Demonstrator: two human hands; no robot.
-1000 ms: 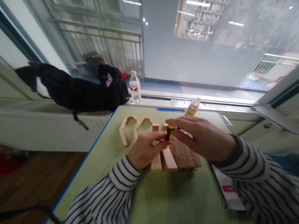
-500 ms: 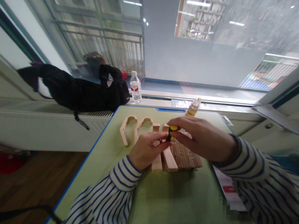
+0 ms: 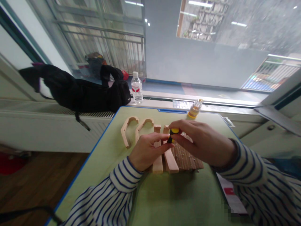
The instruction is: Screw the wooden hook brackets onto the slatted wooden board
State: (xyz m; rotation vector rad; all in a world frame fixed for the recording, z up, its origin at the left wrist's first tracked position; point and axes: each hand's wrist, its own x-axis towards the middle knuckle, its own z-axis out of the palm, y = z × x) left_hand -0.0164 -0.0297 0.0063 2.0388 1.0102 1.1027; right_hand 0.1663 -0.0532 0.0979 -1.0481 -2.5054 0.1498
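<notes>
A black-and-yellow handle [image 3: 173, 135] is pinched low by the left hand [image 3: 147, 149], grip closed. Its top is clasped by the right hand [image 3: 203, 141], forefinger drawn back slightly from earlier.

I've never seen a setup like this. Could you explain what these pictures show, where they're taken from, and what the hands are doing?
There is no robot here, just a person's two bare hands. The view comes from a camera worn on the head, looking forward and down.

The left hand pinches the lower part of a yellow-and-black tool handle, while the fingers of the right hand grip its top. The tool's tip is hidden.

On the green table lie two curved wooden pieces and, partly under the hands, two straighter wooden pieces. Beside these is a brown ridged board dotted with small bits. A clear container with a yellow base is at the far edge.

Beyond the table are a water bottle and a black bag.
</notes>
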